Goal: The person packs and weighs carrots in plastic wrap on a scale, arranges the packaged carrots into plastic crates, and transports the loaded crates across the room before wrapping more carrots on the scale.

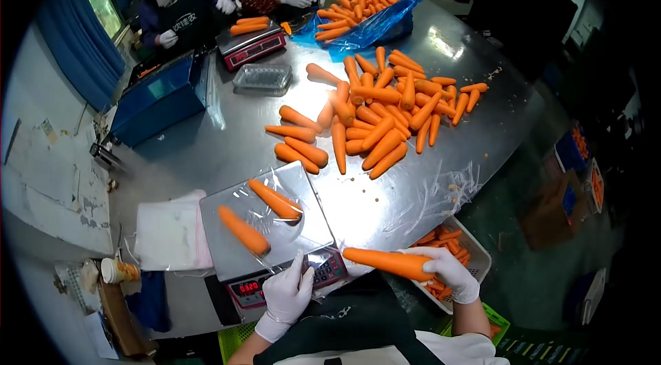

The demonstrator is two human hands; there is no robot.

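Observation:
Two carrots (244, 230) lie on the metal plate of a scale (303, 189), whose red display glows at its front. My left hand (288, 295), in a white glove, is at the front edge of the scale beside the keypad; its fingers are pressed together, and what they hold, if anything, is too small to name. To the right of the scale my right hand (447, 270), also gloved, grips the thick end of a large carrot (387, 263), its thin tip pointing left. A big heap of carrots (385, 100) lies farther back on the metal table (372, 217).
A basket of carrots (482, 255) stands by my right hand. White cloths (171, 233) lie left of the scale. Farther back are a clear tray (263, 79), another scale (253, 48), a blue bag of carrots (375, 31) and two gloved co-workers (182, 10).

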